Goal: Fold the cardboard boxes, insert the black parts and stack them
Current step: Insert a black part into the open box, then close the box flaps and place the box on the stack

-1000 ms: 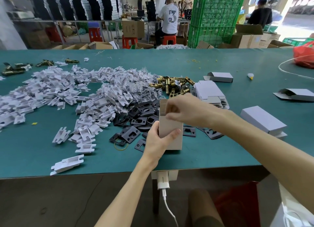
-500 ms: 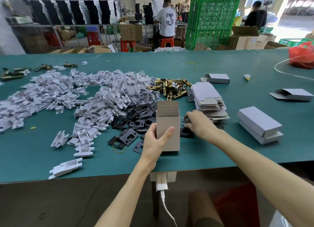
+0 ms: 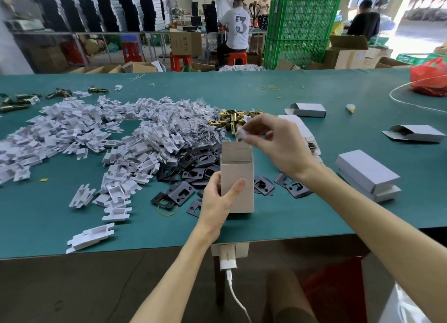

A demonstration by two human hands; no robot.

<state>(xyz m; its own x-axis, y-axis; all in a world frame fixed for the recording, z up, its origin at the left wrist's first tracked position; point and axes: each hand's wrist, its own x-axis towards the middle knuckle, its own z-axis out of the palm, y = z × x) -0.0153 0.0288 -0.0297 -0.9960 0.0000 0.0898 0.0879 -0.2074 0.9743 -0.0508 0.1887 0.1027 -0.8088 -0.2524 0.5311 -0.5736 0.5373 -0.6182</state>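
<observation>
Risen from the black parts (image 3: pixel 191 174) to above the upright cardboard box (image 3: pixel 238 180), the right hand (image 3: pixel 278 143) pinches a small blurred item (image 3: pixel 242 132) while the left hand (image 3: pixel 216 203) grips the box

Blurred item (image 3: pixel 241 132) in right hand (image 3: pixel 273 143) cannot be identified

The open box (image 3: pixel 238 185) is standing near the front edge of the desk (image 3: pixel 314 214), a small packet (image 3: pixel 242 132) hanging just above its mouth. Plates (image 3: pixel 193 172) are lying behind and beside it, inserts (image 3: pixel 72 134) spreading leftward, two closed boxes (image 3: pixel 367 172) sitting stacked to the right.
</observation>
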